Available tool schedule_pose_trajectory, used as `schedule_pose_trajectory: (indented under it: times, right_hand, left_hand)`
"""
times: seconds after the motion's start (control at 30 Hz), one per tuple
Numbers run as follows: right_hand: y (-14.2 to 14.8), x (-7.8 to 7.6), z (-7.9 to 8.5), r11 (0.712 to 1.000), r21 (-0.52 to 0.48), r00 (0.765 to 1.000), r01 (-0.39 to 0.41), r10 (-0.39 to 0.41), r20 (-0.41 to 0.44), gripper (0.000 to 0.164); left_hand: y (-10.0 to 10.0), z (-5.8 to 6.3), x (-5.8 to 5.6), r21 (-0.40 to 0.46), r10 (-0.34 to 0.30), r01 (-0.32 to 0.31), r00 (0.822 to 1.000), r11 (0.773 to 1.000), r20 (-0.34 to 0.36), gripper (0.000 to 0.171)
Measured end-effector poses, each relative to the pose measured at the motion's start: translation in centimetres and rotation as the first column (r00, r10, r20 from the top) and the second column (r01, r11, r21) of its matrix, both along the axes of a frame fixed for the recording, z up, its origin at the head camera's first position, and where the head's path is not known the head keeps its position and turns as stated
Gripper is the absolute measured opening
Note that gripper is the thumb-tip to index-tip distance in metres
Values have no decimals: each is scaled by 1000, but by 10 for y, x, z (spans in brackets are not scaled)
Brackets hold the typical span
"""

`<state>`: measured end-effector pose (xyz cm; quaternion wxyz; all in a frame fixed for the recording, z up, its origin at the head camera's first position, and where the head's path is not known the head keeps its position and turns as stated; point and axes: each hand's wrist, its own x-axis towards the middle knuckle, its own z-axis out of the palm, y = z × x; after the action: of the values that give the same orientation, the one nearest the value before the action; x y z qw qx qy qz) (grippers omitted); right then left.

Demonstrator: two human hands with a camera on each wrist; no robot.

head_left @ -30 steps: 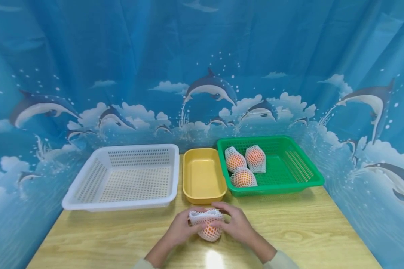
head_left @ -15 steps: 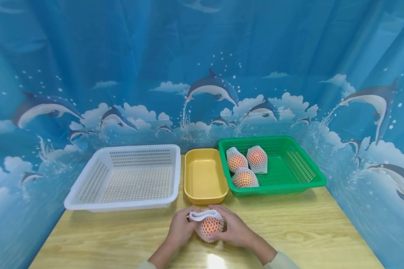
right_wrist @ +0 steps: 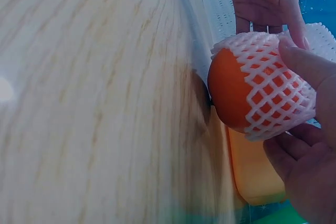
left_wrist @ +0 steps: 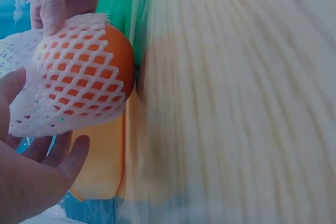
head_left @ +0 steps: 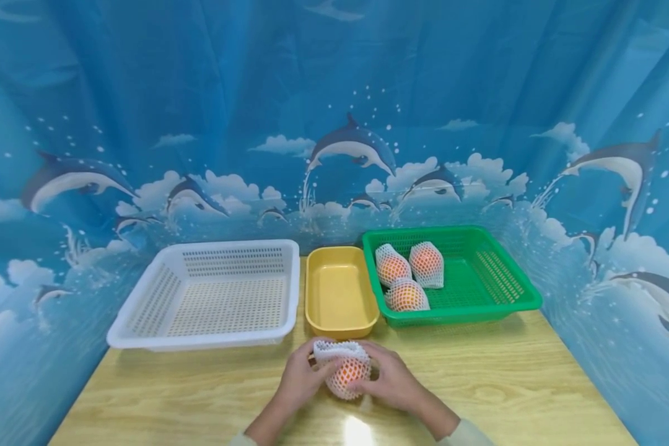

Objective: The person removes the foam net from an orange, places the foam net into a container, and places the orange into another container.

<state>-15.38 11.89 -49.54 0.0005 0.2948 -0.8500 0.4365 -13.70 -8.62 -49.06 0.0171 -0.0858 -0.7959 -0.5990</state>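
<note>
An orange [head_left: 350,373] sits in a white foam net sleeve [head_left: 334,350], held between both hands over the front of the table. In the wrist views the orange's bare end [right_wrist: 227,90] shows past the net's edge, while loose netting extends beyond the fruit at the other end. My left hand [head_left: 302,376] holds the loose part of the sleeve, thumb on the near side and fingers behind. My right hand [head_left: 393,379] grips the netted orange from the right, its thumb across the net. Parts of the fingers are hidden behind the sleeve.
Beyond the hands stands a yellow tray [head_left: 340,325], between a white basket [head_left: 201,341] on the left and a green basket [head_left: 463,282] on the right. Three netted oranges [head_left: 407,295] lie in the green basket. A dolphin-print curtain [head_left: 228,124] hangs behind the wooden table [head_left: 507,378].
Both hands shift slightly around the fruit. The sleeve's loose mouth flattened, then opened wider again, and more of the netted orange shows than one second ago.
</note>
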Motion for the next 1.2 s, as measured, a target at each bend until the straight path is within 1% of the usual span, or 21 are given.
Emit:
schedule_pose_trajectory:
  times: [0.2, 0.43, 0.57, 0.67, 0.8, 0.87, 0.97, 1.07, 1.13, 1.2]
  right_hand:
    - [1, 1, -1, 998, -21, 998, 55, -56, -19, 59]
    - [2, 1, 0, 989, -87, 992, 122, -119, 35, 56]
    - [2, 1, 1, 982, -136, 991, 131, -127, 35, 51]
    - [2, 0, 2, 977, -168, 991, 131, -129, 24, 45]
    - [1, -1, 1, 970, -197, 990, 142, -136, 43, 27]
    - [1, -1, 1, 969, -206, 990, 137, -130, 50, 23]
    - [0, -2, 0, 972, -206, 994, 110, -104, 41, 27]
    - [0, -3, 0, 977, -199, 996, 79, -71, 50, 44]
    - [1, -4, 1, 981, -180, 997, 69, -60, 58, 54]
    - [1, -3, 2, 987, -145, 997, 67, -60, 51, 64]
  left_hand:
    - [-3, 2, 4, 2, -43, 43, 998, 999, 42, 47]
    - [-3, -1, 3, 7, -69, 69, 996, 998, 60, 54]
    - [-4, -4, 2, 11, -91, 91, 994, 996, 63, 57]
    - [-4, -3, 2, 34, -103, 101, 992, 994, 72, 58]
    - [-3, -1, 2, 58, -118, 115, 992, 992, 49, 54]
    - [-3, -1, 2, 55, -122, 120, 992, 991, 36, 51]
    - [-2, -2, 2, 43, -121, 120, 992, 992, 29, 48]
    - [-2, -3, 1, 25, -112, 111, 993, 994, 35, 46]
    - [-2, -3, 0, 13, -101, 100, 995, 995, 26, 44]
    - [-2, -4, -1, -10, -85, 85, 996, 996, 2, 40]
